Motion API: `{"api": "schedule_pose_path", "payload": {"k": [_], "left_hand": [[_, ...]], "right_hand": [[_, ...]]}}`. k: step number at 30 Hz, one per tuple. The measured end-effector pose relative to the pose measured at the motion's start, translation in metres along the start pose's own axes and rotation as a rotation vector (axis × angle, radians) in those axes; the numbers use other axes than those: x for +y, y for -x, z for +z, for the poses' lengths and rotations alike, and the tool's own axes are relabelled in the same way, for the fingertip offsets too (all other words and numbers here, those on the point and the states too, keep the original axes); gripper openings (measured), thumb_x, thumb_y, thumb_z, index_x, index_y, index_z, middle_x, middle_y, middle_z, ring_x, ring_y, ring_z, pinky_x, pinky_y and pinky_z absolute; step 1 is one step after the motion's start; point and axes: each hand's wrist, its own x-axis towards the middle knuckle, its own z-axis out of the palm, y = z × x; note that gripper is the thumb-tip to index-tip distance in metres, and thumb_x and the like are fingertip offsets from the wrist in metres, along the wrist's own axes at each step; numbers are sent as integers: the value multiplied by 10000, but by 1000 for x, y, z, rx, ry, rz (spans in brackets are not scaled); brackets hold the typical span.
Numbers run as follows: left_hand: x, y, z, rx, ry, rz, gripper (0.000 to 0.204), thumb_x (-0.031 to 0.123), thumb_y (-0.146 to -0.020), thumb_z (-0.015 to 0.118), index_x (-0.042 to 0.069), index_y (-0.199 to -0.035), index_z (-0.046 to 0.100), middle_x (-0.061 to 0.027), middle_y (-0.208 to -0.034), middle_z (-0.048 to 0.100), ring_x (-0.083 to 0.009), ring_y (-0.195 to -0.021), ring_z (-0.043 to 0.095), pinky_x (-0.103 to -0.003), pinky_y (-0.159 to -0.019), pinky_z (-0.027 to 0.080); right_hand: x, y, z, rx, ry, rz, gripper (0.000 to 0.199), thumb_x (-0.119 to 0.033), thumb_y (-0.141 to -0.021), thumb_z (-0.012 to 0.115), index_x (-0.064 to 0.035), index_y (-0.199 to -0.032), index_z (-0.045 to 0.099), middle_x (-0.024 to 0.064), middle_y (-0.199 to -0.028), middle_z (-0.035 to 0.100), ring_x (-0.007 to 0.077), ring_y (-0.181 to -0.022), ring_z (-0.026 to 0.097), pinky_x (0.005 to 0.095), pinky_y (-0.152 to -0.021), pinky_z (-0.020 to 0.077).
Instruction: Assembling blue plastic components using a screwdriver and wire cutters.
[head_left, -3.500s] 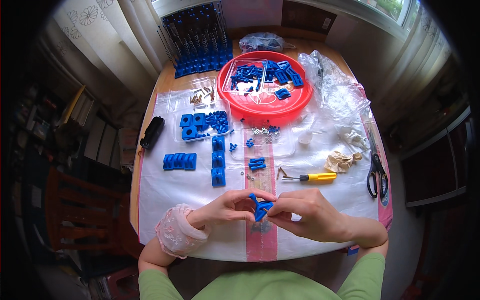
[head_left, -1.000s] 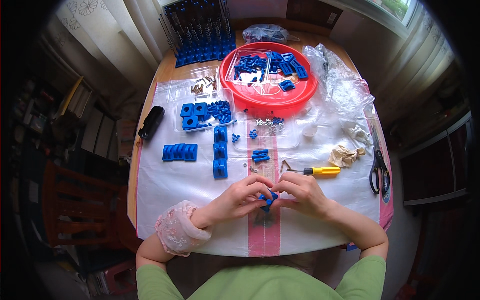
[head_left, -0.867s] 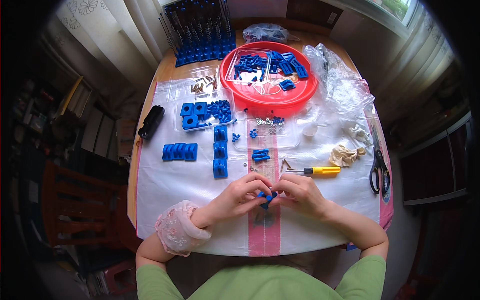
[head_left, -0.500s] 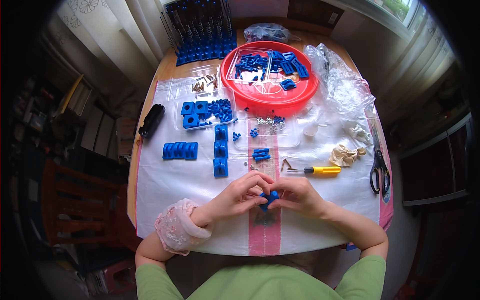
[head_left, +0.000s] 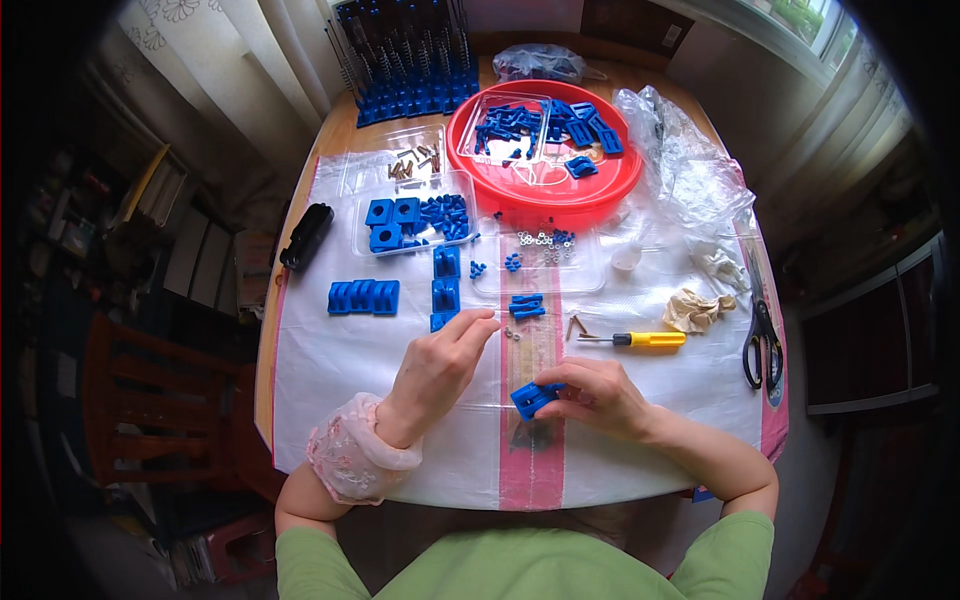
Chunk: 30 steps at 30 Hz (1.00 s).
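Blue plastic part [head_left: 530,398] pinched in right hand [head_left: 598,395], left hand [head_left: 437,365] loosely open, red tray [head_left: 480,182] holding blue pieces

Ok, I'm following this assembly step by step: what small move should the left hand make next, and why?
Probably pinch up one of the small metal nuts on the sheet. The left hand is empty, fingertips stretched right beside them, while the right hand holds the blue block ready. That suggests the hardware goes into the block.
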Motion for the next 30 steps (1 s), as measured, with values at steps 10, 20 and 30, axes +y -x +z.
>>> {"api": "schedule_pose_path", "payload": {"k": [10,20,30], "left_hand": [[-1,3,12,-149,-223,-19,210,-1,-868,664,8,-1077,667,-95,-1022,632,-255,-864,702,-334,-700,582],[-2,-1,17,-166,-259,-23,146,6,-873,668,11,-1019,661,-94,-973,622,-257,-830,695,-344,-673,572],[17,4,7,-156,402,-83,152,-16,-869,727,5,-1018,708,-110,-946,711,-226,-794,717,-303,-694,589]], "right_hand": [[-4,0,1,-27,-19,25,339,-227,-825,831,-67,-1087,688,106,-889,686,235,-706,687,346,-596,538],[-4,-2,2,14,87,-65,352,-250,-810,834,-68,-1077,693,96,-854,670,261,-681,669,366,-591,530],[1,0,4,119,247,-122,343,-279,-814,829,-71,-1039,676,73,-843,658,246,-692,674,360,-594,524]]}}
